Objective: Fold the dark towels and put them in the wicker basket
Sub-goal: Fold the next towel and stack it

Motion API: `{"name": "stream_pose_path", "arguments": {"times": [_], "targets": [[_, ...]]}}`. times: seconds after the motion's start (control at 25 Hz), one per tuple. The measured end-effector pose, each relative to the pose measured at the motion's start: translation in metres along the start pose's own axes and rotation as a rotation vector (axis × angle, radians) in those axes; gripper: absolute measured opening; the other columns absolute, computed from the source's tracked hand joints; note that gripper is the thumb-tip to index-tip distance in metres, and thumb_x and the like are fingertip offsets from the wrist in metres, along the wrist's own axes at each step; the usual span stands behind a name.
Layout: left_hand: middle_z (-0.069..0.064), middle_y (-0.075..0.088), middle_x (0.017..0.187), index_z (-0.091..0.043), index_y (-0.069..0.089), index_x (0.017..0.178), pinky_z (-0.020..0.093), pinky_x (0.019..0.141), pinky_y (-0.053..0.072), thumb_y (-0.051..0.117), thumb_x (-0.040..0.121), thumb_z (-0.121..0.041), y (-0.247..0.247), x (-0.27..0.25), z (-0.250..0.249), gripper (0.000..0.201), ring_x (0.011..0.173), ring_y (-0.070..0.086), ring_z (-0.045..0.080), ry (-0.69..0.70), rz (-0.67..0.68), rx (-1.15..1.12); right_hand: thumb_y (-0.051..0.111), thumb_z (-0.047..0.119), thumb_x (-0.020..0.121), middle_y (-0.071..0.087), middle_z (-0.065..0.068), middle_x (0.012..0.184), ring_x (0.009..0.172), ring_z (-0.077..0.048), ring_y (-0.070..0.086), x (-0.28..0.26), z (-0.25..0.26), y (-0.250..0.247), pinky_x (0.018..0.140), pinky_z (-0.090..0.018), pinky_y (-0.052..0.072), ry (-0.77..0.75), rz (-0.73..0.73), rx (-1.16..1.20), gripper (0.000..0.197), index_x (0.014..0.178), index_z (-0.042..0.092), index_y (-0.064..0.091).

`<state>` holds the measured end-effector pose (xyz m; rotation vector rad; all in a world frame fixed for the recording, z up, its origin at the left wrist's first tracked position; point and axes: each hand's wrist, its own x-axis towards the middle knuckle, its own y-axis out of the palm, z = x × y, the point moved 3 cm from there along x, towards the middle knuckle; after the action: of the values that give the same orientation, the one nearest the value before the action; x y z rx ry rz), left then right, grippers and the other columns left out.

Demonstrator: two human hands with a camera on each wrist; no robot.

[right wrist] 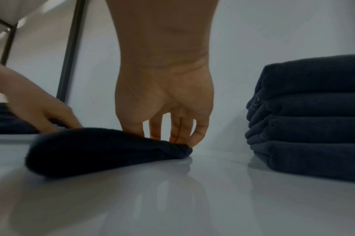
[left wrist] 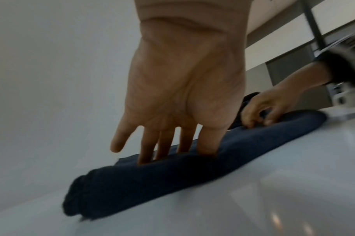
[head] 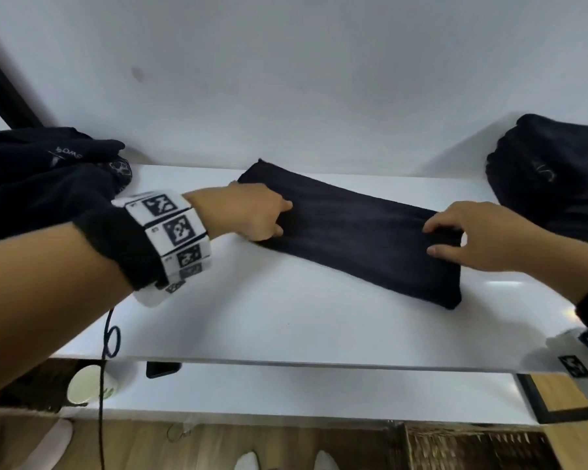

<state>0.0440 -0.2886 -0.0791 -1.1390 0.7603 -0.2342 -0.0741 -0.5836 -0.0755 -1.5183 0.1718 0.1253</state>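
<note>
A dark towel [head: 353, 239], folded into a long narrow strip, lies slantwise on the white table [head: 286, 330]. My left hand [head: 284, 218] holds its far-left end, with the towel between thumb and forefinger. In the left wrist view the left hand [left wrist: 178, 153] has its fingertips sunk behind a raised fold of the towel [left wrist: 172, 178]. My right hand [head: 431, 239] pinches the near-right end, seen close in the right wrist view as the right hand [right wrist: 168, 137] with fingertips on the edge of the towel [right wrist: 101, 148]. The wicker basket [head: 472, 446] stands on the floor below the table, at the lower right.
A stack of folded dark towels [head: 550, 184] sits at the table's right end, also visible as the stack [right wrist: 310, 119] beside my right hand. A heap of unfolded dark towels [head: 41, 178] lies at the left. A white cup [head: 85, 385] and a black cable [head: 111, 340] are near the front-left edge.
</note>
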Motion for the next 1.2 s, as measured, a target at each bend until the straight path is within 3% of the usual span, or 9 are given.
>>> {"name": "stream_pose_path", "arguments": {"times": [0.16,0.24,0.32,0.56,0.64,0.72,0.92,1.08,1.2], "targets": [[-0.006,0.030,0.158,-0.052,0.019,0.148,0.056,0.106,0.030,0.050,0.090,-0.032,-0.017,0.052,0.001,0.069,0.136,0.029,0.035,0.036,0.035,0.090,0.058,0.075,0.073,0.050,0.015,0.093,0.083,-0.009,0.052,-0.065,0.037,0.017,0.074,-0.027,0.043,0.022,0.160,-0.047,0.050,0.109,0.041,0.048],[-0.006,0.028,0.158,-0.067,0.013,0.138,0.059,0.103,0.033,0.040,0.076,-0.027,-0.024,0.063,-0.009,0.078,0.132,0.030,0.039,0.105,0.024,0.063,0.045,0.088,0.066,0.048,0.013,0.095,0.086,-0.011,0.050,-0.095,0.063,0.027,0.075,-0.028,0.044,-0.034,0.065,-0.106,0.062,0.105,0.040,0.050],[-0.008,0.022,0.162,-0.058,0.017,0.146,0.054,0.108,0.033,0.040,0.081,-0.014,-0.030,0.069,-0.024,0.082,0.136,0.030,0.036,0.216,-0.026,0.059,0.044,0.091,0.060,0.054,0.005,0.102,0.092,-0.020,0.055,-0.109,0.087,0.037,0.076,-0.038,0.050,-0.135,-0.117,-0.149,0.073,0.097,0.031,0.060],[-0.002,0.006,0.166,-0.036,0.013,0.155,0.032,0.102,0.037,0.044,0.087,0.009,-0.035,0.068,-0.048,0.087,0.143,0.031,0.030,0.395,-0.133,0.080,0.087,0.046,0.059,0.067,-0.001,0.121,0.105,-0.023,0.064,-0.116,0.115,0.063,0.091,-0.040,0.052,-0.397,-0.170,-0.110,0.057,0.107,0.023,0.065],[-0.001,-0.001,0.166,-0.039,0.008,0.155,0.027,0.087,0.039,0.043,0.087,0.010,-0.026,0.067,-0.050,0.091,0.139,0.038,0.030,0.378,-0.124,0.070,0.085,0.024,0.069,0.065,-0.006,0.130,0.118,-0.025,0.062,-0.127,0.099,0.072,0.099,-0.041,0.050,-0.463,-0.278,-0.093,0.053,0.118,0.017,0.063],[-0.001,-0.007,0.165,-0.046,0.003,0.153,0.034,0.095,0.042,0.042,0.086,0.012,-0.017,0.064,-0.050,0.096,0.140,0.034,0.038,0.354,-0.128,0.002,0.075,0.008,0.079,0.064,-0.009,0.132,0.125,-0.025,0.058,-0.135,0.084,0.082,0.102,-0.044,0.049,-0.535,-0.383,-0.073,0.048,0.125,0.011,0.061],[-0.009,-0.014,0.163,-0.055,-0.001,0.149,0.038,0.104,0.039,0.037,0.086,0.014,-0.009,0.035,-0.056,0.101,0.148,0.012,0.042,0.347,-0.061,-0.048,0.063,0.024,0.091,0.074,0.006,0.105,0.102,-0.009,0.068,-0.144,0.099,0.048,0.093,-0.030,0.052,-0.580,-0.482,0.279,0.017,0.103,0.016,0.073],[-0.016,0.022,0.156,-0.048,0.028,0.146,0.022,0.097,0.040,0.046,0.089,0.002,0.001,0.011,-0.057,0.078,0.135,0.040,0.011,0.554,-0.213,-0.267,0.058,0.041,0.087,0.065,0.018,0.085,0.070,0.004,0.059,-0.126,0.098,-0.009,0.060,-0.006,0.041,-0.242,-0.566,0.800,0.002,0.089,0.040,0.057],[-0.042,0.055,0.090,-0.052,0.052,0.090,0.008,0.070,0.040,0.058,0.091,-0.011,-0.005,-0.015,-0.036,0.041,0.082,0.051,-0.022,0.463,-0.368,-0.641,0.067,0.023,0.089,0.066,0.022,0.074,0.068,0.006,0.059,-0.073,0.086,-0.041,0.064,-0.010,0.046,-0.132,-0.619,1.068,0.013,0.082,0.031,0.061]]}}
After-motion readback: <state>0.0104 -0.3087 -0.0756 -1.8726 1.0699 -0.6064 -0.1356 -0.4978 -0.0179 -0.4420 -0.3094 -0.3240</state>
